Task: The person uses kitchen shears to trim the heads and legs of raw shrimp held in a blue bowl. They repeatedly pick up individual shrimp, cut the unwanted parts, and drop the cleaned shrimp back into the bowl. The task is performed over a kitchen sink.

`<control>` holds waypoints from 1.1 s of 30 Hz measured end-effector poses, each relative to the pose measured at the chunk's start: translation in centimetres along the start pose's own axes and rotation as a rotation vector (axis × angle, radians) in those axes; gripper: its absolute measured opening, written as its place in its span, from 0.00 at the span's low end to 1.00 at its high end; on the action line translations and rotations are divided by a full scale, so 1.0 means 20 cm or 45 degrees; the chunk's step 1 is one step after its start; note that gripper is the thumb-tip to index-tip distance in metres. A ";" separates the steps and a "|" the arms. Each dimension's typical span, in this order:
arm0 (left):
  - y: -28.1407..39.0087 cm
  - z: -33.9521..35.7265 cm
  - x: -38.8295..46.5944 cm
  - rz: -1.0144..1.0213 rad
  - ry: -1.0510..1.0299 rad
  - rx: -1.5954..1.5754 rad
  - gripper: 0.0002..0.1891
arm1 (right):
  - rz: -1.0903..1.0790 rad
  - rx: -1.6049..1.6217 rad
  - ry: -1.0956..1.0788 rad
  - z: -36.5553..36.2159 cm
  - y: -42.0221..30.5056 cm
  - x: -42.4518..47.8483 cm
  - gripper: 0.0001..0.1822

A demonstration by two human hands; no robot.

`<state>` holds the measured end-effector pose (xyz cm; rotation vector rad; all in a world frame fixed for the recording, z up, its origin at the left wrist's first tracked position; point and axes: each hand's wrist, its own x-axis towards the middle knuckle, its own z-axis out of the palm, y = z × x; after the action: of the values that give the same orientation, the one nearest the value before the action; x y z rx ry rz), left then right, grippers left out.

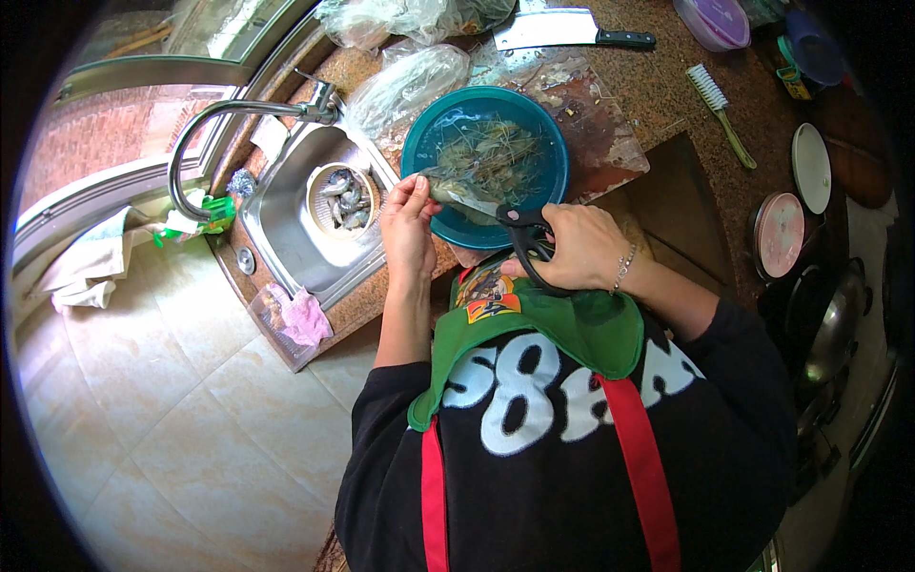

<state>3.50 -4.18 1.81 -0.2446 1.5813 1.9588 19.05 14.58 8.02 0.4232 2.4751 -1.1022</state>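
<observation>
My left hand [410, 214] pinches a raw shrimp [452, 190] at its left end, over the near-left part of a teal plastic basin [559, 143]. Black-handled scissors [529, 239] are in my right hand [590, 247], their blades pointing left along the shrimp; whether the blades are apart cannot be told. Water and a heap of shrimp heads and feelers [500, 154] lie in the basin. In the steel sink [275, 229] to the left stands a round cream strainer [312, 207] with several grey shrimp [350, 200] in it.
Behind the basin lie plastic bags [411, 86] and a cleaver [550, 30]. A wet cutting board [607, 136] is under the basin. Farther right are a scrub brush [722, 114], plates [811, 168] and a lidded purple tub [715, 21]. The faucet [236, 107] arches at the left; a pink cloth [307, 318] lies at the counter corner.
</observation>
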 end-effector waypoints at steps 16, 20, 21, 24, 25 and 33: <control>0.00 0.03 -0.01 0.103 0.014 0.243 0.09 | -0.019 -0.033 0.027 0.02 0.03 -0.02 0.46; -0.01 0.02 -0.01 0.078 -0.007 0.300 0.08 | 0.000 -0.046 0.056 0.04 0.05 -0.01 0.41; -0.02 0.03 -0.01 0.102 -0.001 0.325 0.08 | 0.020 -0.025 0.032 0.04 0.04 -0.01 0.41; -0.02 0.04 -0.03 0.257 0.058 0.344 0.08 | 0.058 0.015 -0.026 0.04 0.02 -0.01 0.42; -0.02 0.04 -0.04 0.323 0.084 0.341 0.08 | 0.054 0.015 -0.035 0.03 0.02 -0.01 0.42; -0.01 0.02 -0.02 0.040 -0.042 0.294 0.09 | -0.055 0.094 -0.055 0.05 0.07 0.02 0.42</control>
<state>4.04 -3.84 1.94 -0.0932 1.7813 1.7736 19.61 14.75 6.30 0.3648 2.4222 -1.2102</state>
